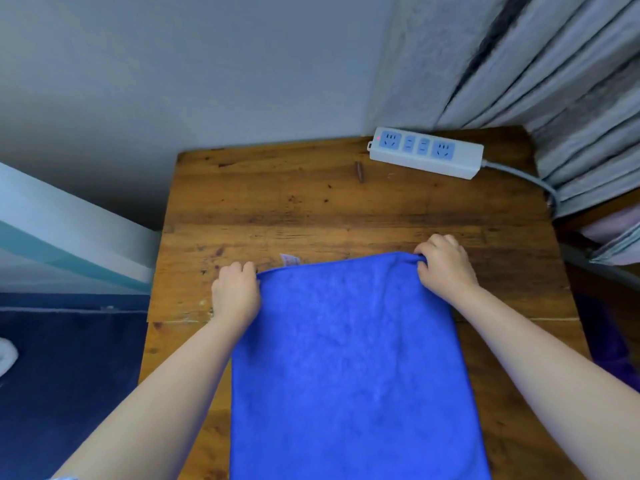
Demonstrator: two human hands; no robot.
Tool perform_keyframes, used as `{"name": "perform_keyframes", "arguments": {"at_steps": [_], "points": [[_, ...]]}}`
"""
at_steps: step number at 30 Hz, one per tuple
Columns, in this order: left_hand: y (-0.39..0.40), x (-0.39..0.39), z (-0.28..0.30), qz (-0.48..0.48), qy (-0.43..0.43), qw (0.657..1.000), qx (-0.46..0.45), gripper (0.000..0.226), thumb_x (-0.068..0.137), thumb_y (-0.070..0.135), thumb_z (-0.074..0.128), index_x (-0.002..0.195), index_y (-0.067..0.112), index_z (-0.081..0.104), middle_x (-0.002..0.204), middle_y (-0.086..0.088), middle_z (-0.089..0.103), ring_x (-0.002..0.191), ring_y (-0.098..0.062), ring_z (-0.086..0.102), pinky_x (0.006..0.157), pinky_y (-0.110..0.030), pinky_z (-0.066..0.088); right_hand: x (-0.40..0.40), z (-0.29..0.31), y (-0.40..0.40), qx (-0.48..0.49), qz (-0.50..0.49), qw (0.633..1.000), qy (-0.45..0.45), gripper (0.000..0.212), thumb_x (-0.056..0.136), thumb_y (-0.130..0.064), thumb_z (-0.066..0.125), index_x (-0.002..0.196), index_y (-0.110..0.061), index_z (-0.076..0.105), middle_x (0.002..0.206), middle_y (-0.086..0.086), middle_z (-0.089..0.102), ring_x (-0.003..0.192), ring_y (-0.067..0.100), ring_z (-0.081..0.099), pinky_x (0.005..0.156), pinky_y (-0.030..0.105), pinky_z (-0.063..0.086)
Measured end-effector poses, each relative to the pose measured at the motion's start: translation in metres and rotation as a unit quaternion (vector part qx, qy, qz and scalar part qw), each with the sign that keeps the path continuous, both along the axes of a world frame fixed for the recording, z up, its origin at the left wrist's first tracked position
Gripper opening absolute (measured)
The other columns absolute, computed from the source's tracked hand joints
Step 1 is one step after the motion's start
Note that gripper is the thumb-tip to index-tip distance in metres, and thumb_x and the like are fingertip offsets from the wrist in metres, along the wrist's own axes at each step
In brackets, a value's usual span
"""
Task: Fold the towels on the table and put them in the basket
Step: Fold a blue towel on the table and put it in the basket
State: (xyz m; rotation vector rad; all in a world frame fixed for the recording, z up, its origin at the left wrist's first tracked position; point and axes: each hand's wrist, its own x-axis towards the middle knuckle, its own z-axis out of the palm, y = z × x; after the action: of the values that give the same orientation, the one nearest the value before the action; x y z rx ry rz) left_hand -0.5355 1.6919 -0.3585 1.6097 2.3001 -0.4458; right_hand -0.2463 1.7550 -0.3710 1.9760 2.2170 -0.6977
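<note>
Both hands pinching towel, near edge cropped

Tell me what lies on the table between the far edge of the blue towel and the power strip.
In the head view, mostly bare wooden table separates the blue towel from the power strip. A small dark object, too small to identify, lies near the strip.

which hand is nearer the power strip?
Right. The right hand grips the blue towel's far right corner, just below the power strip. The left hand holds the far left corner, much farther off.
</note>
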Motion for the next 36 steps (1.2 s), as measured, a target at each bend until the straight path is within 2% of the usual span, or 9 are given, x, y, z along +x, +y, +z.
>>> {"name": "perform_keyframes", "arguments": {"at_steps": [3,7,12,15,17,20,22,26,36], "points": [[-0.005,-0.008,0.003,-0.001,-0.061,0.997,0.044,0.024,0.094,0.016,0.045,0.108,0.002,0.059,0.109,-0.019,0.057,0.11,-0.035,0.048,0.086,-0.039,0.04,0.002,0.008,-0.001,0.002,-0.017,0.999,0.048,0.011,0.083,0.001,0.047,0.086,-0.006,0.056,0.097,0.008,0.048,0.1,0.024,0.044,0.073,0.028,0.033],[-0.018,-0.019,0.016,0.03,-0.191,0.979,0.059,0.015,0.092,0.008,0.049,0.096,0.0,0.061,0.1,-0.02,0.063,0.096,-0.032,0.057,0.072,-0.032,0.036,0.012,0.022,-0.014,-0.052,0.018,0.989,0.141,0.033,0.077,0.005,0.051,0.061,-0.021,0.036,0.068,-0.003,0.042,0.074,0.022,0.043,0.06,0.028,0.03],[-0.028,-0.038,0.028,0.052,-0.301,0.951,-0.043,0.012,0.092,0.006,0.053,0.081,0.01,0.056,0.07,-0.008,0.053,0.065,-0.014,0.048,0.051,-0.008,0.035,0.033,0.035,-0.026,-0.245,-0.055,0.921,0.299,0.034,0.084,0.006,0.057,0.065,-0.022,0.06,0.063,-0.009,0.061,0.059,0.001,0.055,0.059,0.014,0.045],[-0.028,-0.046,0.026,0.156,-0.396,0.904,-0.044,0.017,0.093,0.005,0.05,0.08,0.007,0.06,0.066,-0.006,0.05,0.052,-0.002,0.045,0.048,-0.011,0.034,0.044,0.035,-0.028,-0.313,-0.153,0.873,0.342,0.029,0.089,0.005,0.05,0.072,-0.013,0.065,0.058,-0.006,0.065,0.048,-0.002,0.058,0.05,0.012,0.051],[-0.026,-0.047,0.021,0.233,-0.45,0.862,-0.022,0.02,0.095,0.004,0.046,0.079,0.007,0.059,0.074,-0.009,0.051,0.063,-0.013,0.044,0.051,-0.019,0.04,0.042,0.036,-0.026,-0.283,-0.151,0.902,0.288,0.025,0.091,0.004,0.047,0.078,-0.007,0.066,0.069,0.005,0.064,0.046,0.002,0.059,0.047,0.01,0.049],[-0.016,-0.043,0.01,0.255,-0.407,0.876,0.042,0.016,0.093,0.003,0.049,0.081,0.006,0.059,0.076,-0.01,0.054,0.067,-0.019,0.045,0.05,-0.02,0.041,0.032,0.032,-0.019,-0.123,-0.054,0.983,0.122,0.022,0.091,-0.002,0.047,0.097,0.002,0.068,0.091,0.01,0.064,0.069,0.015,0.063,0.061,0.011,0.048],[-0.009,-0.038,0.006,0.231,-0.337,0.909,0.081,0.009,0.09,0.005,0.053,0.084,0.004,0.06,0.075,-0.014,0.056,0.072,-0.023,0.049,0.054,-0.023,0.041,0.026,0.025,-0.018,-0.054,0.001,0.997,0.05,0.023,0.09,-0.005,0.048,0.101,0.001,0.068,0.107,0.013,0.066,0.099,0.027,0.06,0.087,0.026,0.044],[0.001,-0.034,0.002,0.094,-0.16,0.981,0.063,0.021,0.088,0.015,0.059,0.101,0.002,0.068,0.107,-0.019,0.06,0.106,-0.032,0.055,0.085,-0.031,0.042,0.02,0.012,-0.021,-0.021,0.012,1.0,0.003,0.023,0.089,-0.008,0.051,0.1,-0.002,0.07,0.125,0.013,0.055,0.12,0.028,0.044,0.1,0.03,0.037],[0.002,-0.035,0.0,-0.06,-0.096,0.993,-0.044,0.019,0.087,0.022,0.059,0.097,0.012,0.071,0.102,-0.008,0.055,0.108,-0.027,0.053,0.089,-0.031,0.045,0.01,0.013,-0.03,0.012,0.024,1.0,0.01,0.023,0.09,-0.006,0.049,0.1,0.001,0.069,0.102,0.015,0.061,0.105,0.03,0.049,0.086,0.035,0.045]]}}
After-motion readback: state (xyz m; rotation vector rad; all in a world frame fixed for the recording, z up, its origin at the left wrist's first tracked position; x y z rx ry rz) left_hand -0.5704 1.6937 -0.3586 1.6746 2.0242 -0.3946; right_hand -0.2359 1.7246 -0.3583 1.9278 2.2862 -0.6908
